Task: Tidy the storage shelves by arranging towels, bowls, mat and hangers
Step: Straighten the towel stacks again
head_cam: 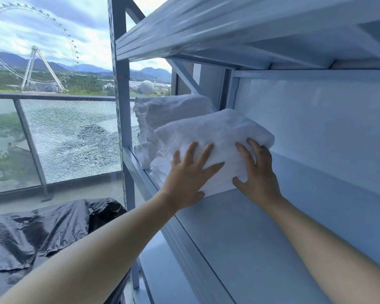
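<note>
Where the folded towel [215, 137] lies on the shelf [261, 227], toward its left end, both hands rest flat on its near side. The left hand [184, 174] spreads straight fingers over the cloth, thumb at the lower edge. The right hand [259, 172] lies against the towel's right end, fingers straight. Neither grip closes round it. A second towel [169, 110] sits just behind, touching it. Beyond the post [121, 106] are a cracked pane [75, 137] and a black sheet [31, 233].
</note>
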`<state>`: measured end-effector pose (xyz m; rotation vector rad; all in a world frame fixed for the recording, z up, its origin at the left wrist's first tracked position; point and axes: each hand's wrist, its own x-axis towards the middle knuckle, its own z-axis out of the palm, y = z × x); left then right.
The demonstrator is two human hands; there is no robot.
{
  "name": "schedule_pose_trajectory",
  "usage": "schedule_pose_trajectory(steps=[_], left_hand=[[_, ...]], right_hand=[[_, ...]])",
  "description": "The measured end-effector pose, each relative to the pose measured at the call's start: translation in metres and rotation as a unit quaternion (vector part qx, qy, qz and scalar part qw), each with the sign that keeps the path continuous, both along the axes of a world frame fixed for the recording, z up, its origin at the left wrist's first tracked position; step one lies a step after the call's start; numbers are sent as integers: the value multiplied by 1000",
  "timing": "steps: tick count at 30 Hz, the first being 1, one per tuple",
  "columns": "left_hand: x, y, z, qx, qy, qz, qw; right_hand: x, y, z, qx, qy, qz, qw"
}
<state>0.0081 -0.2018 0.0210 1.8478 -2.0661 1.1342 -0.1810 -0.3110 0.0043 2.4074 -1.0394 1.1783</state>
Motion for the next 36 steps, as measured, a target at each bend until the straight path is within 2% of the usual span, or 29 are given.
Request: schedule_pose_trajectory(steps=[16, 22, 24, 28, 31, 36], left_hand=[[-8, -19, 2, -18, 13, -1, 1000], [-19, -20, 31, -92, 133, -74, 984], [-19, -27, 47, -63, 180, -92, 977], [-8, -52, 67, 60, 279, -88, 954], [2, -67, 71, 104, 260, -81, 957], [5, -80, 71, 91, 251, -61, 962]], right_hand=[[0, -12, -1, 2, -7, -15, 1000], [-1, -5, 10, -27, 12, -23, 999], [-1, -2, 19, -32, -1, -33, 999], [5, 3, 39, -51, -14, -57, 997], [11, 0, 44, -34, 1, -46, 998], [16, -14, 44, 43, 7, -28, 999]])
